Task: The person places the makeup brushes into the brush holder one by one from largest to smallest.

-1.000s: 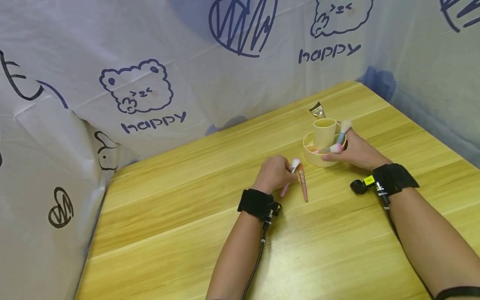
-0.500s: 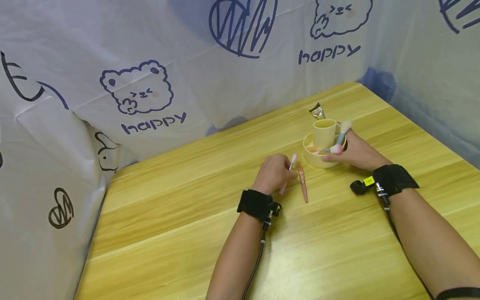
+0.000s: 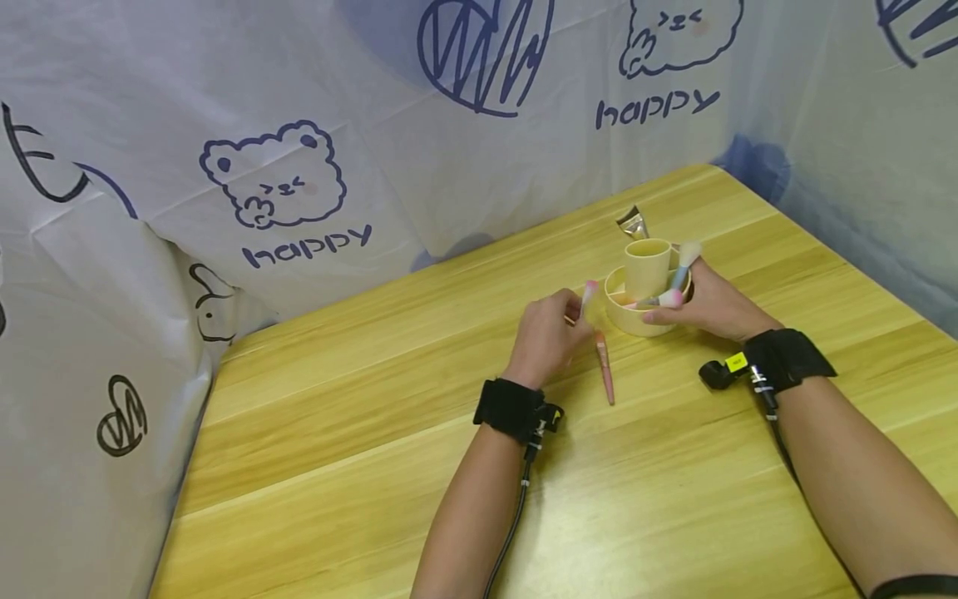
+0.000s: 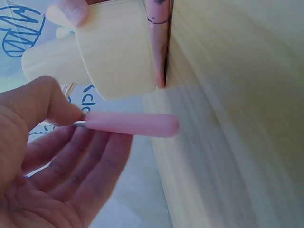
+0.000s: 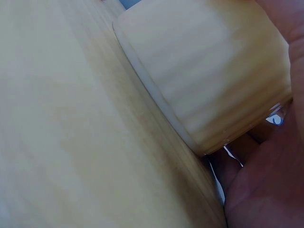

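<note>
In the head view, my left hand (image 3: 548,339) pinches a makeup brush (image 3: 590,293) with pink-and-white bristles, pointing away from me. The left wrist view shows its pink handle (image 4: 137,124) between thumb and fingers, raised off the table. A cream round brush holder (image 3: 632,319) with a taller cup in its middle stands just ahead and to the right. My right hand (image 3: 722,301) grips the holder's right side, thumb at the near rim, other fingers mostly hidden behind. A second pink brush (image 3: 606,378) lies on the table in front of the holder.
Within the holder's outer ring lean a blue-handled brush (image 3: 684,264) and a pink-tipped brush (image 3: 668,298). A flat, dark-bristled brush (image 3: 633,222) shows behind the cup. Printed white cloth (image 3: 419,183) hangs along the wooden table's (image 3: 359,416) back and sides.
My left hand has turned the pinched brush and shifted it slightly forward; its bristles now reach nearer the holder and its handle has come up. The right hand and holder stay put.
</note>
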The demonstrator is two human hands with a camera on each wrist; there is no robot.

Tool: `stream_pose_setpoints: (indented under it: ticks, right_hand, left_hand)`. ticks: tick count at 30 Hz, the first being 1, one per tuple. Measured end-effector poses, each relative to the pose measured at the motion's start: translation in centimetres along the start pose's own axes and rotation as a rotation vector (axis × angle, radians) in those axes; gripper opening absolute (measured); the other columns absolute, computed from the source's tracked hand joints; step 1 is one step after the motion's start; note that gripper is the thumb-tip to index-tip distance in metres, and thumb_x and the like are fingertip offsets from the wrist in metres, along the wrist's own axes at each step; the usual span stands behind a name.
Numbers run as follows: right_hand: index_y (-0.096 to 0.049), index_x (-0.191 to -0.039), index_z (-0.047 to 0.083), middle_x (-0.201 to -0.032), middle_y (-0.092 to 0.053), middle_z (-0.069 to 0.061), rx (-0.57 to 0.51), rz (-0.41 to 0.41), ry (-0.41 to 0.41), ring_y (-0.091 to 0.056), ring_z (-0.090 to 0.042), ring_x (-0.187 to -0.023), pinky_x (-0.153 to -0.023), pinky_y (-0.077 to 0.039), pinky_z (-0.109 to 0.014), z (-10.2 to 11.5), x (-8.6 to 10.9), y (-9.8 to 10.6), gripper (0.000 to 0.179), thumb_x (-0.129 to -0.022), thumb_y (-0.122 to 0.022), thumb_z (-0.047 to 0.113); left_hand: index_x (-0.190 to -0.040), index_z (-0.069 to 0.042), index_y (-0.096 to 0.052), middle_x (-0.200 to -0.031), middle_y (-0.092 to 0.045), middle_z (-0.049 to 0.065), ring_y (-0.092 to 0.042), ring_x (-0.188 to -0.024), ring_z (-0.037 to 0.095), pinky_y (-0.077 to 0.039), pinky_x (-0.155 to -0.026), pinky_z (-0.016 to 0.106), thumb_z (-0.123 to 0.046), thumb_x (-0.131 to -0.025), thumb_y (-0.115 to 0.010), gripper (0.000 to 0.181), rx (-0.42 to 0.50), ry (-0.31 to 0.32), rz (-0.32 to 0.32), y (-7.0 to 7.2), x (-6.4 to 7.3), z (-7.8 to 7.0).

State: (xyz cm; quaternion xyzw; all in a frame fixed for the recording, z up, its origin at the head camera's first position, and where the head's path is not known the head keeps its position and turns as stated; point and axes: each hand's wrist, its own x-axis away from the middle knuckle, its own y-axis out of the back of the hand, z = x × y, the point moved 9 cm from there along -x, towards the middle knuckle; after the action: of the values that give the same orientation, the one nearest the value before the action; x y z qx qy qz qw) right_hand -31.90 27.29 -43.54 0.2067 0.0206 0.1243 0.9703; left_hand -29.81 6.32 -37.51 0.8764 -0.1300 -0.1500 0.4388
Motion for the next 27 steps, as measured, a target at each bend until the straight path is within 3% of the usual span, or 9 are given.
stream_pose_setpoints:
  ticks: [2,8,14,27]
  right_hand:
    - [-0.008,-0.166,0.021,-0.157,-0.040,-0.019,-0.002,0.000,0.001,-0.043,-0.034,-0.142,-0.118,-0.034,-0.053,0.0,0.0,0.0,0.109,-0.087,-0.084,0.023]
    - [-0.011,-0.166,0.023,-0.156,-0.042,-0.016,0.013,-0.003,0.003,-0.047,-0.030,-0.138,-0.113,-0.037,-0.044,0.0,0.0,0.0,0.107,-0.087,-0.084,0.024]
    - [-0.011,-0.165,0.021,-0.156,-0.042,-0.017,0.005,-0.006,0.003,-0.045,-0.032,-0.139,-0.117,-0.035,-0.051,0.0,0.0,0.0,0.108,-0.087,-0.084,0.024]
    - [-0.007,-0.166,0.020,-0.158,-0.039,-0.019,0.006,-0.008,-0.014,-0.042,-0.035,-0.142,-0.120,-0.033,-0.057,-0.4,-0.1,0.2,0.111,-0.087,-0.084,0.025]
  left_hand:
    - [-0.111,-0.004,-0.072,-0.101,-0.078,0.008,-0.076,-0.091,0.019,-0.059,-0.074,0.021,-0.015,-0.094,-0.070,0.020,-0.002,-0.021,-0.035,0.3,-0.1,-0.2]
    - [-0.114,-0.005,-0.071,-0.104,-0.078,0.009,-0.077,-0.093,0.019,-0.061,-0.078,0.022,-0.013,-0.095,-0.066,0.021,0.045,-0.092,-0.117,1.0,-0.2,-0.8]
    - [-0.114,-0.003,-0.071,-0.103,-0.078,0.011,-0.078,-0.091,0.020,-0.062,-0.077,0.019,-0.010,-0.095,-0.065,0.021,0.044,-0.171,-0.197,1.7,0.0,-1.5]
    - [-0.113,-0.002,-0.070,-0.106,-0.078,0.012,-0.078,-0.092,0.020,-0.062,-0.079,0.017,-0.006,-0.094,-0.066,0.020,0.065,-0.213,-0.255,2.3,0.0,-2.1]
